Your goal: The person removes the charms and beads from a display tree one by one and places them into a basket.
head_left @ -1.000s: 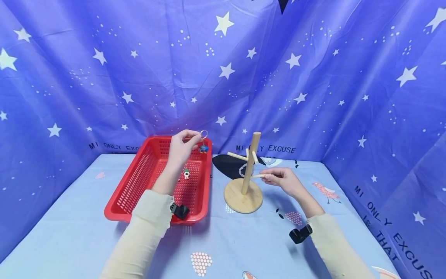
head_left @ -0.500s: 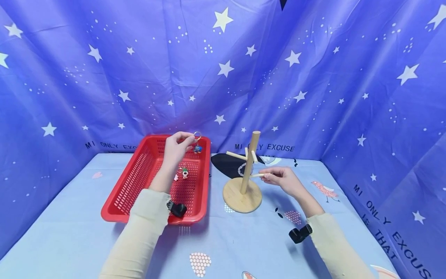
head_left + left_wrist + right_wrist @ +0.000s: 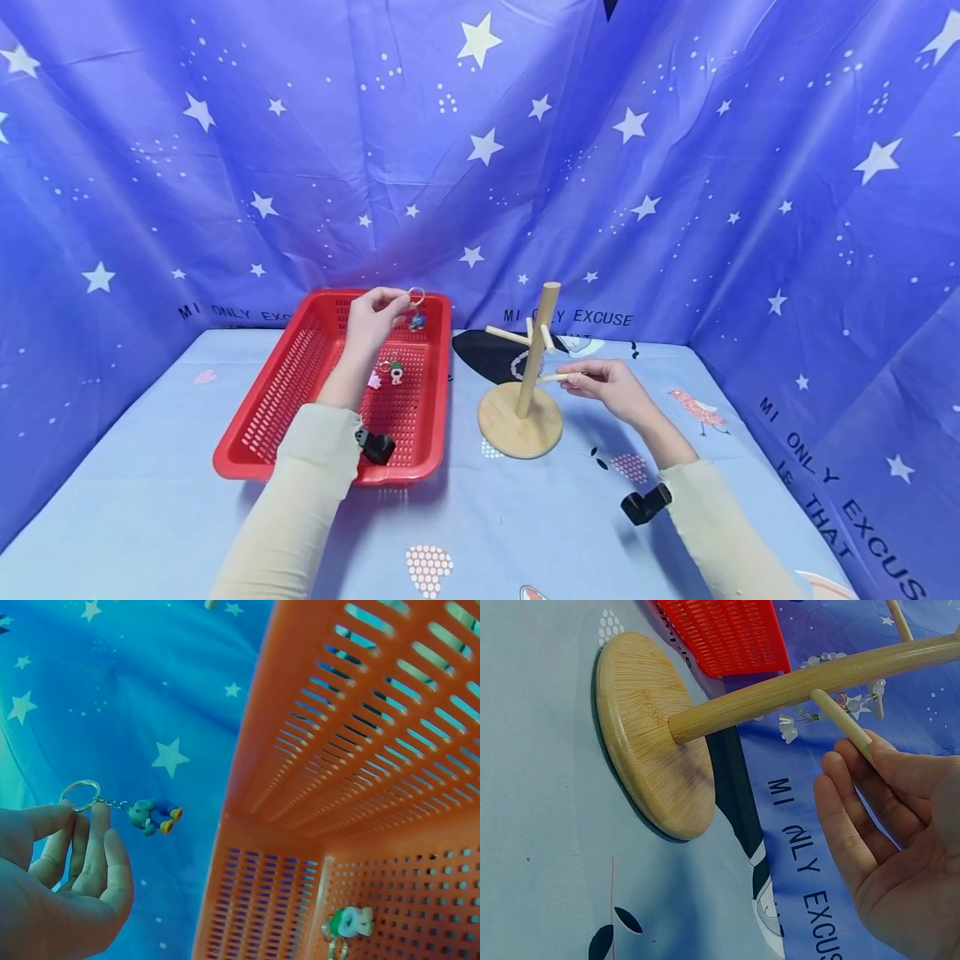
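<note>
My left hand (image 3: 369, 321) pinches the metal ring of a keychain (image 3: 154, 815) between thumb and finger, above the far part of a red basket (image 3: 442, 400). A small blue and grey figure with yellow feet dangles from its chain. With thumb and fingers my right hand (image 3: 611, 385) grips a lower peg (image 3: 844, 720) of a wooden peg stand (image 3: 531, 375), which stands upright on its round base. A beaded bracelet (image 3: 876, 694) hangs behind the post. Inside the basket lie a green and white figure keychain (image 3: 397, 373) and a pink charm (image 3: 374, 381).
The basket stands left of the peg stand on a light blue printed cloth (image 3: 480, 517). More pegs (image 3: 508, 335) stick out from the upper post. A blue star-patterned curtain (image 3: 525, 167) encloses the back and sides.
My left hand has moved a little left with the keychain, which now hangs farther over the basket. The pink charm has come into view. My right hand keeps its grip on the peg.
</note>
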